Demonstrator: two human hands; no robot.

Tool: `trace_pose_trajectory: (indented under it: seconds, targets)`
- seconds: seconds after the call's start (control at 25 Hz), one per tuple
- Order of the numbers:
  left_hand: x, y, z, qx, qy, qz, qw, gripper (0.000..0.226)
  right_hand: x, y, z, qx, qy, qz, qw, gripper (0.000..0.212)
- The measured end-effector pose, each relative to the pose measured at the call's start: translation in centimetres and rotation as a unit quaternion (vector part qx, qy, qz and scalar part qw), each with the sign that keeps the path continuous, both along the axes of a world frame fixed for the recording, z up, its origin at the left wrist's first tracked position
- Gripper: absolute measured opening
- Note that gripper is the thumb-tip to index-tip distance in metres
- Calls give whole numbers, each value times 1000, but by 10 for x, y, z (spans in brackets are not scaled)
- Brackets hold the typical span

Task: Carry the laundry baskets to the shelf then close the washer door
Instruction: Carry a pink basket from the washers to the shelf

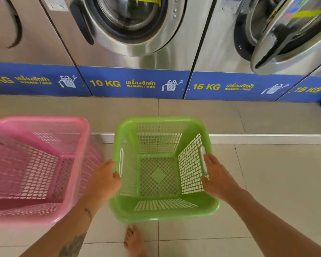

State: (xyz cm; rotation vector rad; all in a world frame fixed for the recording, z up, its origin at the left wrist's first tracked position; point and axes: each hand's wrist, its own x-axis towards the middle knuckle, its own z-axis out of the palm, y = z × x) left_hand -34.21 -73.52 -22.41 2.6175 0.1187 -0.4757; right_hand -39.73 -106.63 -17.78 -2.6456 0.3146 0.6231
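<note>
A tiled floor (267, 191) of pale beige squares runs to a row of steel washers at the far side, each with a blue band along its base reading 10 KG or 15 KG; a white line (267, 139) crosses the floor between the baskets and the machines. The middle washer (130, 23) has its round door shut, while the far-right washer's door (289, 39) hangs open, swung out toward the room. A green basket (161, 169) sits in the middle, empty, with a pink basket (35, 167) just beside it on the left, also empty and blurred. The left hand (104, 179) curls over the green basket's left rim by the handle slot, thumb on the inner side. The right hand (217, 177) lies against the right rim, fingers extended along the handle slot, not clearly closed around it. A bare foot (134, 240) shows on the tiles at the near edge.
</note>
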Motion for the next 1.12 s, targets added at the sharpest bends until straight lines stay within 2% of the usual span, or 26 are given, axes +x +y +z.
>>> trace_pose_trajectory:
  seconds: [0.16,0.28,0.56,0.72,0.88,1.04,1.12]
  targets:
    - [-44,8,90,-59,9,50,997,17,-30,21,78,17,-34,54,998,77]
    - [-81,22,166,-77,-9,78,994,19,-47,51,143,41,-59,86,994,68]
    - [-143,105,303,-98,-87,119,984,26,-59,183,252,79,-107,201,971,65]
    - [-174,181,339,-152,-129,193,961,31,-62,284,287,103,-125,238,958,54]
    - [-198,279,350,-174,-136,237,946,25,-40,390,269,119,-147,271,944,63]
    - [-209,367,355,-181,-131,244,944,22,-65,492,318,117,-155,276,941,43]
    - [-208,410,356,-179,-117,248,945,19,-64,532,320,131,-139,281,941,43]
